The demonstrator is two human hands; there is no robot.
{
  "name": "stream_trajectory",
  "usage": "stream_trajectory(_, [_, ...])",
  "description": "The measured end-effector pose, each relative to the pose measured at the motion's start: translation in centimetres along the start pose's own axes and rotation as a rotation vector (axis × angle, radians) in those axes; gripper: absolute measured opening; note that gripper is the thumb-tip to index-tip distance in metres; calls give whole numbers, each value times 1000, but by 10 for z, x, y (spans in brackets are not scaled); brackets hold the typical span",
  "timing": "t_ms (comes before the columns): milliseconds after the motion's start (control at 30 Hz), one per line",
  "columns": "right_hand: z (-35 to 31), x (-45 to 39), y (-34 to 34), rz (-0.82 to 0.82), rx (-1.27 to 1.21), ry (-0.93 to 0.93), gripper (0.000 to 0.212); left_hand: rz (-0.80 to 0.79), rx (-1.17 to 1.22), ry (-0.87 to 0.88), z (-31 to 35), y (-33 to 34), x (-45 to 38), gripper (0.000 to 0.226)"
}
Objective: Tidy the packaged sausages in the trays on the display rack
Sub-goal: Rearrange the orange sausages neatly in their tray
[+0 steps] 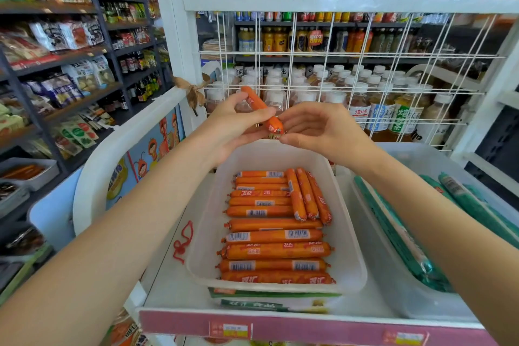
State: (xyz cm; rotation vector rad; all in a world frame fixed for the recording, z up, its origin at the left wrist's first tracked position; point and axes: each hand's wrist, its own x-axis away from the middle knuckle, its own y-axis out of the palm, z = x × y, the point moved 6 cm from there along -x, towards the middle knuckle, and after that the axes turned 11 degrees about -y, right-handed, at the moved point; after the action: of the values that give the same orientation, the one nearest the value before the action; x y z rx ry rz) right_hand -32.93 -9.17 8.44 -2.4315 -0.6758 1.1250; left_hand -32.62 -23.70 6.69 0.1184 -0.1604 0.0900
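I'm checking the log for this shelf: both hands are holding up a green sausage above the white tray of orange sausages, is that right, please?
Not quite: the sausage held up is orange, not green. The head view shows the left hand gripping it and the right hand at its lower end, above the white tray of orange sausages. The green sausages lie in the tray to the right.
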Motion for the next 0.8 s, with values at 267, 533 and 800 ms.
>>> stream_trajectory(267, [3, 6, 0, 20, -89, 43, 21, 32, -61, 58, 2, 5, 7, 81])
stream_trajectory(533, [0, 8, -1, 27, -127, 26, 18, 33, -59, 71, 2, 9, 9, 77])
stream_trajectory(800, [3, 14, -11, -16, -149, 116, 11, -43, -142, 65, -1, 13, 12, 74])
